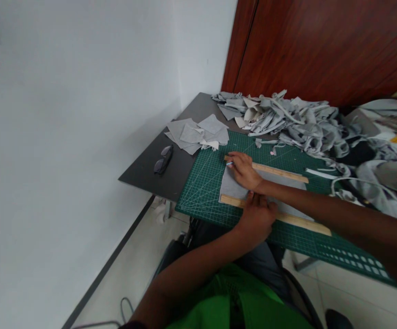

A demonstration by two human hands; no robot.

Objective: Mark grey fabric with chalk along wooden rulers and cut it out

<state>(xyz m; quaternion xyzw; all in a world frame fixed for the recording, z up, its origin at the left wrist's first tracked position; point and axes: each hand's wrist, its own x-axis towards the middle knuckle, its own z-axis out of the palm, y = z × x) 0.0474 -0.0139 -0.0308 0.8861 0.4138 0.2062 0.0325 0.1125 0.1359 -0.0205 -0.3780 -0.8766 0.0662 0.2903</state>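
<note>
A grey piece of fabric [231,186] lies flat on the green cutting mat [201,183]. One wooden ruler [280,172] runs along its far edge, and a second wooden ruler [304,223] along its near edge. My left hand [258,217] presses down on the near ruler, its fingers bent over it onto the fabric. Reaching across from the right, my right hand [244,171] rests by the left end of the far ruler. Its fingers are closed around a slim pen-like tool [230,163], mostly hidden, with only a small pale part showing.
Cut grey fabric pieces [193,132] lie at the mat's far left corner. Dark glasses [163,160] rest on the grey table [140,176]. A heap of fabric scraps [287,116] fills the back and right. A white wall [82,137] borders the left.
</note>
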